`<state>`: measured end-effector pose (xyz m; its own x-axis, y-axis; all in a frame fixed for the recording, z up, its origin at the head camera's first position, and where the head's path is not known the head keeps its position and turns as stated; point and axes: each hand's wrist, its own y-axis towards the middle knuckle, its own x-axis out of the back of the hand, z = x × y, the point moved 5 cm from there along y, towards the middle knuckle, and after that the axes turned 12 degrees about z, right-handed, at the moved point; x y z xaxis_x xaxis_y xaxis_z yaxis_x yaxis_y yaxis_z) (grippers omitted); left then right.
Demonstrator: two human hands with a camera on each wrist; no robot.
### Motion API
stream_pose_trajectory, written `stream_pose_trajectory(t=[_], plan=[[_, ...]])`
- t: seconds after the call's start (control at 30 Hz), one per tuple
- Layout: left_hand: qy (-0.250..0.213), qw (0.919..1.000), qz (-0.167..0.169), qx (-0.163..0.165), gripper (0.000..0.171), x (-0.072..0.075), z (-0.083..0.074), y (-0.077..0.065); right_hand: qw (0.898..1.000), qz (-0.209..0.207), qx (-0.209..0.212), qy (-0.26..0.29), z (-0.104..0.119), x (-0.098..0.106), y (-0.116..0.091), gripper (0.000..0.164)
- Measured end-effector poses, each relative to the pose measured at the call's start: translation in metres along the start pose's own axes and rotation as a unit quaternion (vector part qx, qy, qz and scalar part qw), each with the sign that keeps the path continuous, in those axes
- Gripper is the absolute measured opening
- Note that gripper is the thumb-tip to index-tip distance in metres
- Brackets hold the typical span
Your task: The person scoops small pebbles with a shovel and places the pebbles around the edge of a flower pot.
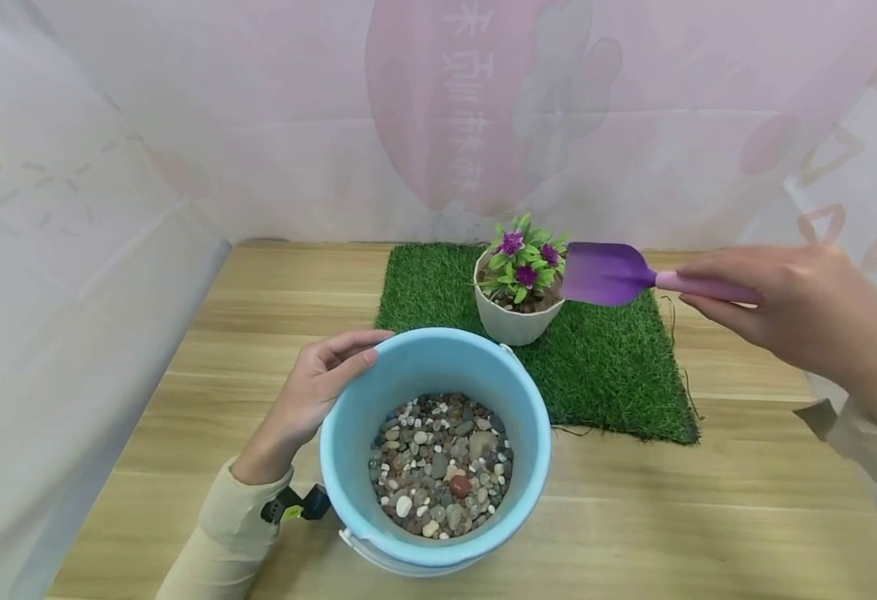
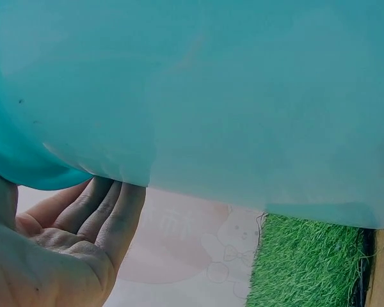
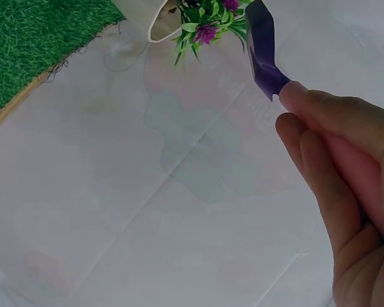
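Observation:
My right hand (image 1: 806, 308) grips the pink handle of a small purple garden trowel (image 1: 607, 273), thumb and fingers around it in the right wrist view. Its blade points left, overlapping the right rim of a white flowerpot (image 1: 517, 323); no stones show on it. Green leaves and purple flowers (image 1: 526, 258) stand in the pot. A light-blue bucket (image 1: 536, 433) is in front, with mixed pebbles (image 1: 442, 467) at its bottom. My left hand (image 1: 318, 383) rests against the bucket's left side, thumb tip at the rim, fingers extended along the outer wall.
The flowerpot stands on an artificial grass mat (image 1: 611, 375) with loose threads at its right edge. Beneath is a wood-grain table (image 1: 739, 492). Printed pale cloth (image 1: 296, 167) hangs behind and at both sides. The bucket's white handle (image 1: 378, 560) hangs down at the front.

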<state>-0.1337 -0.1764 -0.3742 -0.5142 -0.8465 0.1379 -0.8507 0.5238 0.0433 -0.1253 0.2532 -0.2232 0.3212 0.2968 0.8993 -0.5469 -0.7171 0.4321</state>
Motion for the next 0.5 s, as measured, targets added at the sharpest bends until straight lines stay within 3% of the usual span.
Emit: stream_pose_trajectory(t=[0.2,0.5], plan=[[-0.006,1.0000,0.000,0.002,0.036,0.000,0.000,0.000,0.999,-0.016,0.013,0.041,0.012,0.007,-0.001,0.058],[-0.003,1.0000,-0.001,0.003,0.036,0.000,0.001,0.000,0.997,-0.040,0.044,0.042,0.039,0.013,0.007,0.053]])
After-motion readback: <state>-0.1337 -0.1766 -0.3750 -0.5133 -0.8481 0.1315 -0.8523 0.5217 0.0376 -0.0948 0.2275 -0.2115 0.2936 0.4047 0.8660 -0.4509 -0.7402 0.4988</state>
